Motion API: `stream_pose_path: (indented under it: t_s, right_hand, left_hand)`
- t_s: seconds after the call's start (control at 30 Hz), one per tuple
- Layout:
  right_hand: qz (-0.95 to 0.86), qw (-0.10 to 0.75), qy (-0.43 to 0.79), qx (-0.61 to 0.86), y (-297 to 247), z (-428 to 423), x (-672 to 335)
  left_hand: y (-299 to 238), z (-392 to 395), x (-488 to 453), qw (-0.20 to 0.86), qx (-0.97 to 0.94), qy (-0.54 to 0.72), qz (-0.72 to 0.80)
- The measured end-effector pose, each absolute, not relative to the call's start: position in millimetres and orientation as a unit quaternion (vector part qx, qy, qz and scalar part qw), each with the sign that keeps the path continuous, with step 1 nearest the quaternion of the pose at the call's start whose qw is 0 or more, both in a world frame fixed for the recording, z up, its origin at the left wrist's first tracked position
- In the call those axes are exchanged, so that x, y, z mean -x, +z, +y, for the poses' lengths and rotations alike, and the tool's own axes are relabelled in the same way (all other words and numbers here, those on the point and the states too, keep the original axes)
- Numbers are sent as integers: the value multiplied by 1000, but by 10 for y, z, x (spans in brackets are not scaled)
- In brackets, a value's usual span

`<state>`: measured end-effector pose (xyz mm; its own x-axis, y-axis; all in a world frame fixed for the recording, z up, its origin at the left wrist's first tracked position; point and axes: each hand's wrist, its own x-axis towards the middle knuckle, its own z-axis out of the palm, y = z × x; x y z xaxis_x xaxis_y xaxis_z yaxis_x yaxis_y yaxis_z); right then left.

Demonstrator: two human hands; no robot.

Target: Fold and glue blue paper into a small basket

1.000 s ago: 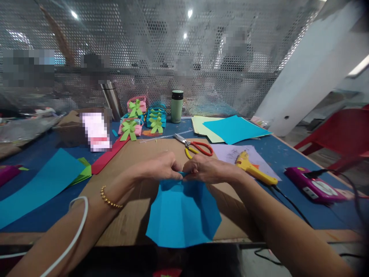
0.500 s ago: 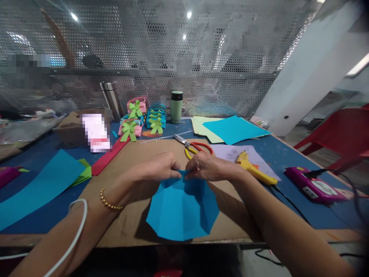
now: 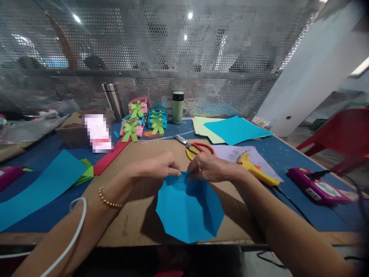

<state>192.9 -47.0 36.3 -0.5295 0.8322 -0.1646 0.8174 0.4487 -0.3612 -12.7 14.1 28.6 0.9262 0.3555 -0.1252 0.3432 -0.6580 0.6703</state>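
A creased piece of blue paper [image 3: 188,209] with a many-sided outline hangs toward me over a sheet of cardboard [image 3: 123,227]. My left hand [image 3: 161,165] pinches its far edge, thumb and fingers closed on it. Close beside it, my right hand [image 3: 206,167] grips the same edge, fingers curled. The fingertips hide part of that edge. Just beyond my right hand lie scissors [image 3: 191,148] with red and yellow handles, blades apart. To the right, a yellow glue gun [image 3: 255,169] rests on a pale lilac sheet [image 3: 230,152].
Small paper baskets with green bows [image 3: 157,125] stand at the back beside a green tumbler [image 3: 178,107] and a steel flask [image 3: 113,102]. Blue and pale-yellow sheets [image 3: 236,129] lie back right. A purple power strip [image 3: 317,186] with cables sits right; blue paper [image 3: 54,181] lies left.
The blue paper has shifted slightly right and its near side has swung and tilted a little. Both hands keep their pinch on the far edge.
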Motion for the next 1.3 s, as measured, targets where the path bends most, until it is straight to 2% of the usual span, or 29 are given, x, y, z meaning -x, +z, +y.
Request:
stream_pose_path:
  t_s: [0.17,0.47,0.83,1.03,1.3]
  right_hand:
    - [-849,23,197,490,347,-466,-1936]
    - [-857,9,180,483,370,-465,-1918]
    - [-847,-7,186,497,393,-491,-1882]
    - [-853,-14,166,494,388,-470,-1877]
    - [-853,-19,163,495,418,-493,-1870]
  left_hand:
    - [319,91,97,322,-924,10,206]
    - [418,92,187,344,-904,-46,251]
    - [450,7,145,219,-936,-48,271]
    - [490,-34,170,223,-924,-58,305]
    - [471,-79,158,145,-941,-68,299]
